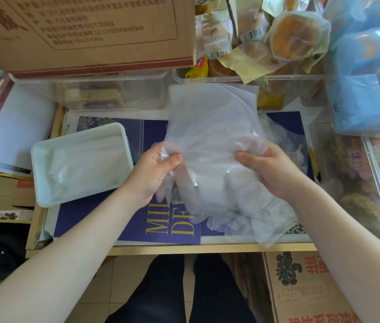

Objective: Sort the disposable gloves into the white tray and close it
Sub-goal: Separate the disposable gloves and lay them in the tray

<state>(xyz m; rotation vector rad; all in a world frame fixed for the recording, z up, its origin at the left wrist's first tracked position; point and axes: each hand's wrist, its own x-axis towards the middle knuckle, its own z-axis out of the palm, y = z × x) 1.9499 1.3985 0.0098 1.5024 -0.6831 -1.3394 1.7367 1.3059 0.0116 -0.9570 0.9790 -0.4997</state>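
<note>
Holding a stack of disposable gloves [210,141] above the middle of the table [207,248], both hands pinch its near half: the left hand [156,173] with thumb on top and fingers [161,197] curled beneath, the right hand [270,169] likewise at the right edge. The stack's long axis runs far to near, cuffs far, glove tips hanging near. The white tray [42,194] lies to the left, just beside the left hand, so that hand is nearer to it. It already holds some clear film and stands open. I judge the stack must travel left and down.
</note>
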